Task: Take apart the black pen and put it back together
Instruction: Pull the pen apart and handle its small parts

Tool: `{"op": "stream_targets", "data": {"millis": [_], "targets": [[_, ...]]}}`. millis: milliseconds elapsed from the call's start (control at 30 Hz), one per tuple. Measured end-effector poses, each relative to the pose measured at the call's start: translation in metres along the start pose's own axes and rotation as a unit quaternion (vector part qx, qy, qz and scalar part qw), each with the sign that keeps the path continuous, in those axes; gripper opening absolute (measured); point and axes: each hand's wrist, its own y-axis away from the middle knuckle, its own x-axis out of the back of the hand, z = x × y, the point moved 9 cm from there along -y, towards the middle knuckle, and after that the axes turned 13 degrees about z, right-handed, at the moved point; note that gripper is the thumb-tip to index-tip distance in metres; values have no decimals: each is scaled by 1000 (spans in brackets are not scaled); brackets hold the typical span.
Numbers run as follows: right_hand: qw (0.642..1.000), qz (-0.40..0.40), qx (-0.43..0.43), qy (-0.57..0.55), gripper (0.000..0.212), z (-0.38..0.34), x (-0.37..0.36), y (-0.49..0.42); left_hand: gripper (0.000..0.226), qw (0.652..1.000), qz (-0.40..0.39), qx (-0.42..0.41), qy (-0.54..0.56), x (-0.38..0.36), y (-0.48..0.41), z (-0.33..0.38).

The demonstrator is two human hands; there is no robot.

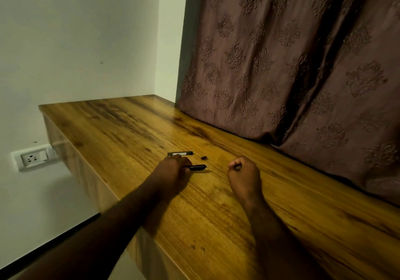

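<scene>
Scene: a wooden counter [216,204] set against a white wall [75,41], with a patterned brown curtain [292,63] hanging along its far side and touching the surface. A wall socket [34,156] sits below the counter's left end.

Pen: disassembled, in separate pieces. The front section [197,167], black with a small metal tip pointing right, is held at its left end by the left hand [173,171]. It lies roughly level, at or just above the counter; contact with the surface cannot be confirmed. A second piece, the barrel [180,153], black with a pale printed label, lies flat on the counter just beyond the left hand's fingers. A small dark part [204,157] rests on the counter just right of the barrel, apart from it.

Left grip: fingers closed on the front section.

Right hand [243,171]: on the counter, right of the pen pieces and clear of them, curled into a fist. A small dark item shows between thumb and forefinger; what it is cannot be determined. Right grip: together, apparently pinching that item.

Both forearms extend from the near edge.
</scene>
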Motion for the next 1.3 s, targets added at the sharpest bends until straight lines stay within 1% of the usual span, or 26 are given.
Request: {"op": "stream_targets", "data": {"millis": [133,167,267,367,433,533,667,800,1033,1233,1300], "targets": [[998,-43,42,33,14,-7,-13,6,47,1000,6,13,1,1,0,0],[997,-48,50,40,13,-8,-14,6,44,1000,7,17,-4,1,1,-1],[995,-57,66,57,10,-9,-17,9,25,999,16,27,-18,-1,1,-8],[992,-67,81,69,9,-10,-21,10,20,999,33,34,-21,-1,1,-12],[991,-71,89,74,7,-11,-23,10,19,998,42,34,-26,0,1,-14],[991,-72,88,74,4,-8,-23,10,20,998,35,33,-31,-3,1,-16],[991,-73,88,66,4,-7,-24,10,28,998,2,43,-51,-10,4,-20],[992,-76,88,56,8,-8,-24,10,25,995,-24,46,-81,-15,5,-24],[992,-73,85,54,5,-8,-24,10,27,993,-50,59,-94,-19,3,-25],[992,-76,86,52,6,-8,-24,10,28,991,-52,66,-102,-20,4,-28],[992,-74,88,50,6,-8,-24,9,28,993,-37,57,-100,-17,3,-25]]}}
